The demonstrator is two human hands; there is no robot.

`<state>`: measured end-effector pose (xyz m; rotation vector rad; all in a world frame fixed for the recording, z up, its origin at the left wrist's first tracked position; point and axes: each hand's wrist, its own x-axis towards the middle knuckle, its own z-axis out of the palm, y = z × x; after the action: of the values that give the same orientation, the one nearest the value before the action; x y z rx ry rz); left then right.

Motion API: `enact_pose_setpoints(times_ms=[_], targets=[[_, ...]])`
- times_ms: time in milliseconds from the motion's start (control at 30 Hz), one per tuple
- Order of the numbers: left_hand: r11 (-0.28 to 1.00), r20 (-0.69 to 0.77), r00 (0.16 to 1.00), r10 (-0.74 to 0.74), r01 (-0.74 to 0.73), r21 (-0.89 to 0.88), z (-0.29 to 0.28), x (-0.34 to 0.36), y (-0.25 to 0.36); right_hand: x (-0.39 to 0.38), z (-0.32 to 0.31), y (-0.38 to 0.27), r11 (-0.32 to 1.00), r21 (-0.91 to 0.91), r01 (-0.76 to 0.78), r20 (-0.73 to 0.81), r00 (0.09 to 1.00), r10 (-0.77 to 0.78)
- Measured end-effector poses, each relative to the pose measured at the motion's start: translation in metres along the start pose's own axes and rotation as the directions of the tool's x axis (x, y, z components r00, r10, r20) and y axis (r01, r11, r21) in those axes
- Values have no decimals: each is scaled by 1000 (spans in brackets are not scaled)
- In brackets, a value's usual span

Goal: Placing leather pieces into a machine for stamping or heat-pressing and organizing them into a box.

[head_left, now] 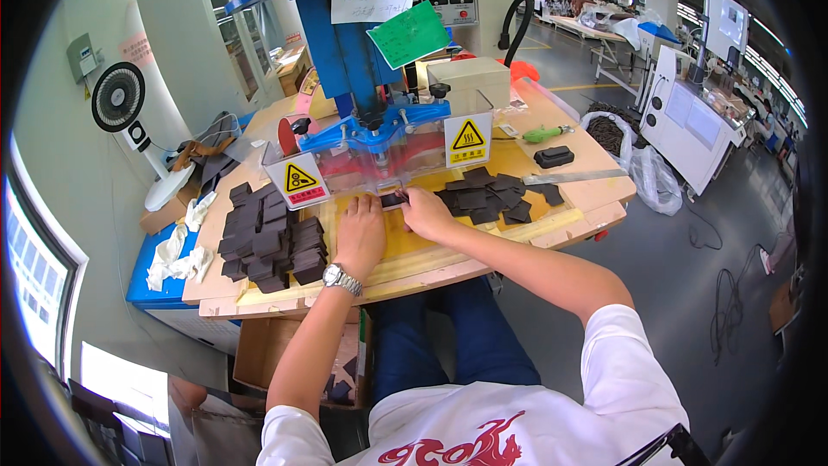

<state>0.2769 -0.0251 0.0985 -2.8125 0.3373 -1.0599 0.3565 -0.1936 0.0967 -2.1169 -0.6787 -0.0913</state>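
Note:
A small dark rectangular piece (393, 200) lies at the front of the blue press (373, 128), under its clear guard. My right hand (426, 214) pinches this piece at its right side, thumb and fingers together. On the piece's left, my left hand (360, 230) rests palm down on the yellow board (405, 240), fingers stretched forward and close together, fingertips at the piece's edge. A large heap of similar dark pieces (263, 237) is stacked left of my left hand. More dark pieces (485, 194) lie loosely spread beyond my right hand.
Warning signs (468, 138) hang on the press guard. A steel ruler (576, 176), a black case (554, 157) and a green-handled tool (547, 133) lie at the right. White cloths (177, 257) and a fan (121, 99) are at left. An open box (267, 349) sits below the table.

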Motion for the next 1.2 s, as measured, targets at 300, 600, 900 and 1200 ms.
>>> enact_pose_setpoints(times_ms=[300, 600, 900, 1200], targets=[[993, 154, 981, -115, 110, 41, -2, 5, 8, -18, -22, 1, 892, -305, 334, 26, 939, -343], [994, 77, 993, -94, 90, 62, 3, 5, 10, -13, -14, -8, 766, -566, 304, 125, 950, -285], [994, 134, 985, -107, 106, 20, -15, 12, 16, -10, -8, -8, 739, -590, 326, 116, 940, -322], [988, 107, 982, -155, 153, 23, -4, 5, 10, -39, -10, -12, 705, -602, 375, 66, 903, -424]])
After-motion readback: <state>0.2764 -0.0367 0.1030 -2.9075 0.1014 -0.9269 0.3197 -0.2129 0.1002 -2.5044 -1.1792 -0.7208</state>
